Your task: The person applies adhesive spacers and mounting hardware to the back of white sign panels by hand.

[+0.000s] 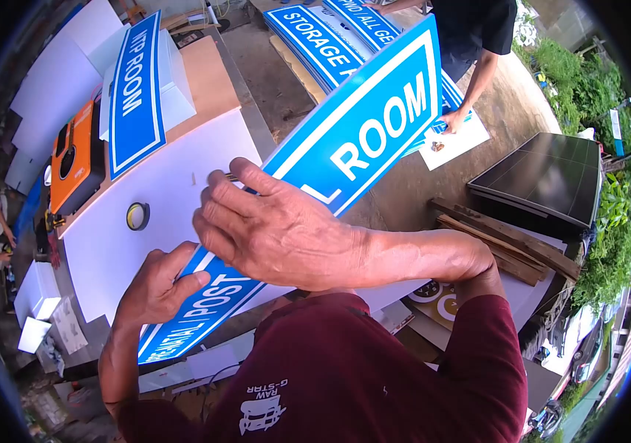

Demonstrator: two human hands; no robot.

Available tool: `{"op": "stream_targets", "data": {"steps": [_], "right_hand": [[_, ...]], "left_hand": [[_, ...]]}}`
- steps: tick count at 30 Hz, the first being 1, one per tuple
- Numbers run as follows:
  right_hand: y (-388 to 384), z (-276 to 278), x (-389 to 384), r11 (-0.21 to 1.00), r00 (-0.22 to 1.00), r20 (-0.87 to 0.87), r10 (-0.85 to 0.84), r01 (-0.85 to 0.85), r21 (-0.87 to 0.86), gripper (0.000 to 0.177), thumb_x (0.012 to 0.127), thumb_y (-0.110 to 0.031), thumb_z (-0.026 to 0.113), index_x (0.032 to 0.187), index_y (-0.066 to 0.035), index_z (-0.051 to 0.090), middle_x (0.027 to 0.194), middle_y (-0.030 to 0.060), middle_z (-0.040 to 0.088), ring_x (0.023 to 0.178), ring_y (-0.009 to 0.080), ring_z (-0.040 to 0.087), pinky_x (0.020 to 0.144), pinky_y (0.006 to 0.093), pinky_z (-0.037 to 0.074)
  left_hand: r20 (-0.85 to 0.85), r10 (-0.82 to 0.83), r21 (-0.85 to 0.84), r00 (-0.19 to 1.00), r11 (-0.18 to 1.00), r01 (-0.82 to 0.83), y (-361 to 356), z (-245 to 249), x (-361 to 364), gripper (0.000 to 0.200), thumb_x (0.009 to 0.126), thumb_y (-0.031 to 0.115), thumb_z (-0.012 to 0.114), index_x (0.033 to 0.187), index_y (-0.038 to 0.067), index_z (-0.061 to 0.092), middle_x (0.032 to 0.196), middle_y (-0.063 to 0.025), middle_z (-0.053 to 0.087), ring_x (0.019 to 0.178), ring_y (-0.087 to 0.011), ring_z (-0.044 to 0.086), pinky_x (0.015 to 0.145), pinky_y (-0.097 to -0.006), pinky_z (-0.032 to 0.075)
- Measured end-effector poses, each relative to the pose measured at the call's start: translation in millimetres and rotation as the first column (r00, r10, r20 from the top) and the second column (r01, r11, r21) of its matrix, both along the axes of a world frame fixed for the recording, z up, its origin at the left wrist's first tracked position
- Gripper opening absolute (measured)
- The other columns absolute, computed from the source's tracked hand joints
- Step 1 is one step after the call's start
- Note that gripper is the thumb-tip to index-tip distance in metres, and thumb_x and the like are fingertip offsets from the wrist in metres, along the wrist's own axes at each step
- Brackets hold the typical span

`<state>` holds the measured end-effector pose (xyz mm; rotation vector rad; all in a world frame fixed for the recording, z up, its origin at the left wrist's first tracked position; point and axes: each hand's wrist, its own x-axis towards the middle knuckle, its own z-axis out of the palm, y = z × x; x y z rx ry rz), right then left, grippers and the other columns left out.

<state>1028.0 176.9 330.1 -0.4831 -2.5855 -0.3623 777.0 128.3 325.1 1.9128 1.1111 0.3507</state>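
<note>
A long blue sign board point(374, 140) with white lettering, reading in part "ROOM" and "POST", slants across the middle in front of me. My left hand point(159, 284) is closed on its near left part, the thumb lying on the printed face. Across the middle of the board lies my right hand point(278, 225), covering some of the letters. Its fingers curl over the upper edge, and their tips and the thumb are hidden. Something thin and dark shows between two of those fingers, too small to name. A tape roll point(137, 216) lies left of my hands on a white sheet point(108, 251).
Another blue sign point(136, 92) lies at the left, beside an orange case point(77, 155). Several blue signs point(315, 44) are stacked at the back. A co-worker's hand point(454, 120) touches a white sheet point(471, 144). Wooden strips point(504, 247) and a dark panel point(541, 177) are at the right.
</note>
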Motion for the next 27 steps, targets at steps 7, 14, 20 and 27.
{"op": "stream_targets", "data": {"steps": [7, 14, 20, 27], "right_hand": [[-2, -26, 7, 0.875, 0.984, 0.169, 0.046, 0.042, -0.482, 0.019, 0.082, -0.024, 0.07, 0.083, -0.007, 0.062, 0.072, 0.0066, 0.066, 0.068, 0.025, 0.069, 0.056, 0.0387, 0.051], [-10, -18, 69, 0.757, 0.973, 0.185, -0.135, 0.222, -0.614, 0.02, 0.079, -0.022, 0.075, 0.084, -0.007, 0.064, 0.075, 0.0081, 0.067, 0.073, 0.03, 0.069, 0.061, 0.0406, 0.052], [9, 2, 156, 0.645, 0.903, 0.23, -0.362, 0.421, -0.638, 0.019, 0.077, -0.016, 0.08, 0.079, -0.006, 0.064, 0.069, 0.0079, 0.065, 0.065, 0.0302, 0.067, 0.058, 0.0411, 0.05], [55, 4, 285, 0.326, 0.723, 0.262, -0.64, 0.564, -0.759, 0.015, 0.079, -0.01, 0.079, 0.088, 0.0, 0.072, 0.078, 0.0132, 0.073, 0.068, 0.0231, 0.072, 0.064, 0.0342, 0.053]], "left_hand": [[-0.091, -0.196, -0.109, 0.976, 0.977, 0.186, 9, -36, 15, 0.03, 0.097, 0.017, 0.06, 0.12, -0.001, 0.055, 0.08, -0.0246, 0.07, 0.07, -0.0385, 0.07, 0.066, -0.0463, 0.053], [-0.098, -0.278, -0.12, 0.955, 0.956, 0.266, 32, -45, 75, 0.04, 0.095, 0.015, 0.063, 0.13, 0.001, 0.05, 0.079, -0.0222, 0.069, 0.076, -0.0404, 0.069, 0.07, -0.0458, 0.052], [0.316, -0.111, 0.647, 0.942, 0.752, -0.129, 22, -49, 128, 0.036, 0.082, 0.009, 0.076, 0.116, 0.003, 0.066, 0.085, -0.0095, 0.074, 0.079, -0.0298, 0.072, 0.07, -0.0384, 0.058], [0.452, -0.105, -0.515, 0.886, 0.78, 0.355, 8, -138, 215, 0.039, 0.097, 0.028, 0.068, 0.118, -0.004, 0.064, 0.104, -0.0148, 0.073, 0.089, -0.0165, 0.072, 0.075, -0.0296, 0.057]]}}
